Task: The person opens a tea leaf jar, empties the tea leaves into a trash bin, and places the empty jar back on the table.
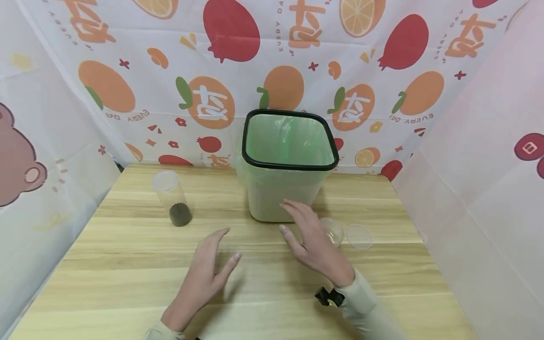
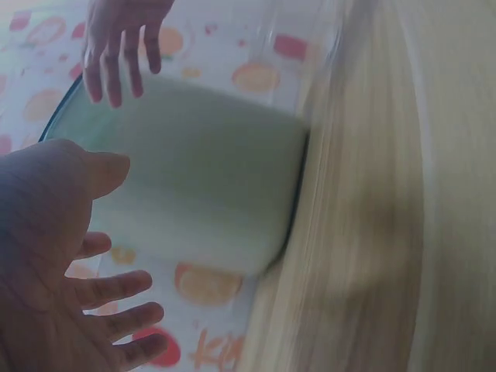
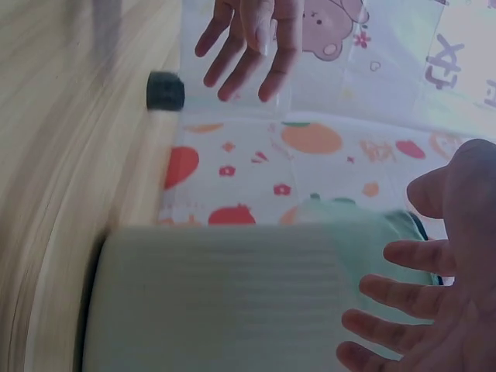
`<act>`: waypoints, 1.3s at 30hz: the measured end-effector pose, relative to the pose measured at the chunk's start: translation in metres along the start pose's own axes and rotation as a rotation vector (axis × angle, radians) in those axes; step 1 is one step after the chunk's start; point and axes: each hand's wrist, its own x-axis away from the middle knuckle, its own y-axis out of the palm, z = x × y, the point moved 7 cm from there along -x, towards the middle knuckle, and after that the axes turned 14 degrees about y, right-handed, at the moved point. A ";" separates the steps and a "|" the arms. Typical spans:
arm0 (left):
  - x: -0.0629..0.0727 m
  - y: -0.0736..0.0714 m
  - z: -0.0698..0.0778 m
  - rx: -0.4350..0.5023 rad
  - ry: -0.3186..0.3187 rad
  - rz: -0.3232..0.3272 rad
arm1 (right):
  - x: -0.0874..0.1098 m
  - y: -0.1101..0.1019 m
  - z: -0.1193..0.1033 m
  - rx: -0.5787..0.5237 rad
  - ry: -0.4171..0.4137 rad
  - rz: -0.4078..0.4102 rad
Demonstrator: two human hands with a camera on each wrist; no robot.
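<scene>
A pale green trash bin [image 1: 280, 193] with a black rim and a green liner [image 1: 293, 139] stands upright at the back of the table. My left hand [image 1: 208, 274] is over the table in front of it, thumb spread from the fingers, holding nothing. Nearer the bin, my right hand [image 1: 308, 236] has its fingers extended and overlaps the bin's lower front in the head view. Its palm is free of any object in the right wrist view, where the bin's side [image 3: 217, 302] lies beyond the fingers [image 3: 403, 291].
At the back left stands a clear cylindrical container [image 1: 170, 193] with dark material at its bottom. A small clear round tub [image 1: 333, 231], partly behind my right hand, sits beside a clear disc-shaped lid [image 1: 359, 236]. Fruit-printed cloth [image 1: 161, 94] hangs behind the wooden table [image 1: 106, 269].
</scene>
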 end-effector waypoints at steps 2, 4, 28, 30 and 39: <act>0.005 -0.011 -0.005 -0.021 -0.007 0.034 | -0.006 0.007 -0.003 -0.021 -0.005 -0.022; 0.010 -0.022 -0.010 -0.041 -0.014 0.064 | -0.012 0.014 -0.006 -0.050 -0.005 -0.050; 0.086 -0.112 -0.078 -0.204 -0.325 0.144 | -0.076 0.084 -0.047 -0.120 -0.005 -0.255; 0.092 -0.114 -0.082 -0.207 -0.355 0.136 | -0.080 0.089 -0.049 -0.134 0.007 -0.274; 0.102 -0.127 -0.092 -0.219 -0.445 0.136 | -0.106 0.109 -0.062 -0.127 0.027 -0.316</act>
